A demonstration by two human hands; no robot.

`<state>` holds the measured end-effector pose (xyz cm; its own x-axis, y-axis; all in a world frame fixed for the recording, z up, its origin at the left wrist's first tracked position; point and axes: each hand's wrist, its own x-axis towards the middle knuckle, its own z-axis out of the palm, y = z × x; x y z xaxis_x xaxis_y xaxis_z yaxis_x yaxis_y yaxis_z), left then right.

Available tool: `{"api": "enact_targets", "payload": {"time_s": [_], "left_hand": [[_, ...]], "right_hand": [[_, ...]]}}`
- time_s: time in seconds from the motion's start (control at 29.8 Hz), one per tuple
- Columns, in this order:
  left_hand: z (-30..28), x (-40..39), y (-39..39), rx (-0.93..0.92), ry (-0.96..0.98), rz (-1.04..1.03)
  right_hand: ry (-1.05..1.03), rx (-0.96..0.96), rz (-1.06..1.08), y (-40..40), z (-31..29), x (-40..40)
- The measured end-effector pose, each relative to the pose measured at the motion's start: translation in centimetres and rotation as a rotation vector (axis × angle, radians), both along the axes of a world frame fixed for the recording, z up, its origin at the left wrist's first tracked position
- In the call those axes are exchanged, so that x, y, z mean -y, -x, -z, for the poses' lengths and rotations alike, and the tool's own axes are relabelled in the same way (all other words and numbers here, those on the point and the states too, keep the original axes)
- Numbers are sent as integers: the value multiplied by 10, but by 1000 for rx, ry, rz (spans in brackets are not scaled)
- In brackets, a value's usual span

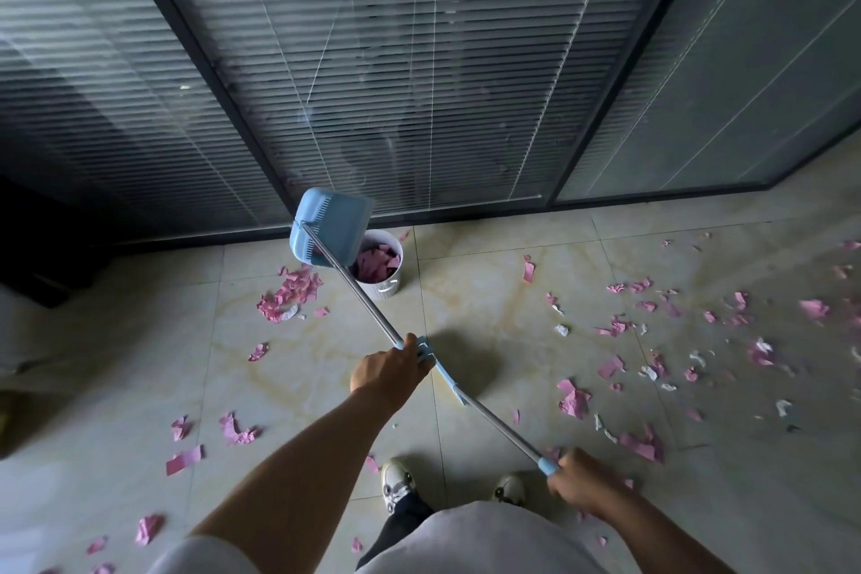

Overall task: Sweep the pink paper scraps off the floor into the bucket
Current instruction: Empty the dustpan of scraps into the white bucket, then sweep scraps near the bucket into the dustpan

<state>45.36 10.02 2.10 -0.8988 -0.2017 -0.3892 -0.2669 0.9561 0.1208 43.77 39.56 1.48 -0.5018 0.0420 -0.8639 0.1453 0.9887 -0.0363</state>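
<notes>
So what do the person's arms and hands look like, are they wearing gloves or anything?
No gloves. The left hand and right hand are both bare, with no rings or watch showing. The forearms are bare too, and short pale sleeves start up near the bottom edge of the picture.

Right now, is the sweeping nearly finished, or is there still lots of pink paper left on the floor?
Not nearly. Done: the small white ribbed bucket already holds a heap of pink paper scraps. In hand: the left hand and right hand grip the light blue long-handled dustpan, tilted up over the bucket. Left: a pink scrap pile beside the bucket and many scattered pink and white scraps across the tiled floor.
</notes>
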Motion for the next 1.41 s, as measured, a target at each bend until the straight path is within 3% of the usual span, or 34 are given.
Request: {"api": "enact_targets", "payload": {"time_s": [0.1,0.27,0.47,0.87,1.04,1.27,1.41], "left_hand": [[-2,-2,3,-71,-109,-110],[-24,10,19,-397,-442,-610],[-43,33,17,-604,-620,-1154],[-22,101,-116,-778,-666,-1620],[-21,123,-172,-805,-705,-1680],[-24,176,-211,-743,-739,-1729],[-24,195,-198,-718,-735,-1765]], "right_hand": [[8,8,35,-1,-4,1],[9,49,59,-6,-5,-2],[33,76,-11,-5,-23,11],[107,-4,-415,1,-30,144],[128,-57,-470,-11,-33,204],[149,-111,-432,-12,-36,272],[237,-62,-265,5,-36,294]]}}
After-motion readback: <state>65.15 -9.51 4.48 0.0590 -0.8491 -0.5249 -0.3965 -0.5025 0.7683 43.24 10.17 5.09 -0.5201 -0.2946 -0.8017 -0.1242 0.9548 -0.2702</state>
